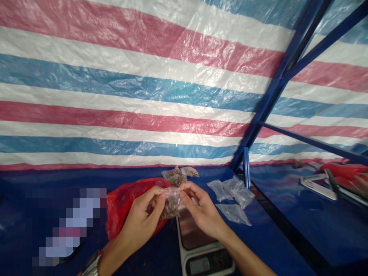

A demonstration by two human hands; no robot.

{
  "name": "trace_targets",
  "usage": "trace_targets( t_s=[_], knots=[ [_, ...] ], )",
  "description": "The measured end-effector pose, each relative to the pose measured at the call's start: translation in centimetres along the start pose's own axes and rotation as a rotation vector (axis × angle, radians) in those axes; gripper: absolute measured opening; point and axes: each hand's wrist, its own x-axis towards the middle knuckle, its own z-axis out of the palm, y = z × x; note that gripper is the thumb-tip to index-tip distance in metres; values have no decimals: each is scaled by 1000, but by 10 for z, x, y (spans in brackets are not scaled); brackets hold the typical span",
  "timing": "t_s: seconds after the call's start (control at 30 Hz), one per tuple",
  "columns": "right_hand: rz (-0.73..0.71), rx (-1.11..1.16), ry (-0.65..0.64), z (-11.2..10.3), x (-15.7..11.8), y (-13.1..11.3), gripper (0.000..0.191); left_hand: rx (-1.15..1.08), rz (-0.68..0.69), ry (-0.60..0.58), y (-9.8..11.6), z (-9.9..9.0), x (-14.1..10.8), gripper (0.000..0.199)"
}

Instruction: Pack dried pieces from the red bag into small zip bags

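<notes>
Head view: the left hand (140,222) and right hand (201,212) are both grasping a clear zip-top bag (172,197) by its upper edge, pinching it between thumbs and fingers. This hold is keeping the mouth high and the brown granules (169,210) settled at the bottom. The bag is hanging over the pan of a digital kitchen scale (195,230); contact with the pan cannot be confirmed. Behind it, 2 filled bags (175,176) are resting beside a red plastic bag (126,207), while empty clear bags (230,193) are lying to the right, apparently kept apart from the filled stock. A striped tarpaulin (143,76) is lining the stall's blue metal frame (267,103).
</notes>
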Motion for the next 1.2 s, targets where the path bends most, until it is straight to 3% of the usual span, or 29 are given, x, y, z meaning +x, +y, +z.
trace_targets(
  t_s=[0.4, 0.67, 0.87, 1.07, 1.2],
  knots=[
    [-20, -42, -3, -3, 2, 0, 30, -20, -4, 4, -2, 0, 1, 27],
    [-65, -59, 65, 1, 1, 1, 30, -1, 14, -85, 0, 3, -5, 27],
    [-1, -15, -31, 6, -1, -5, 31, -2, 8, -118, 2, 4, -6, 27],
    [-77, -152, -12, 6, -3, -12, 26, -19, -4, -91, 3, 6, -5, 22],
    [-120, -199, -28, 9, -4, -15, 20, -32, 82, -76, 7, 7, -5, 20]
  ],
)
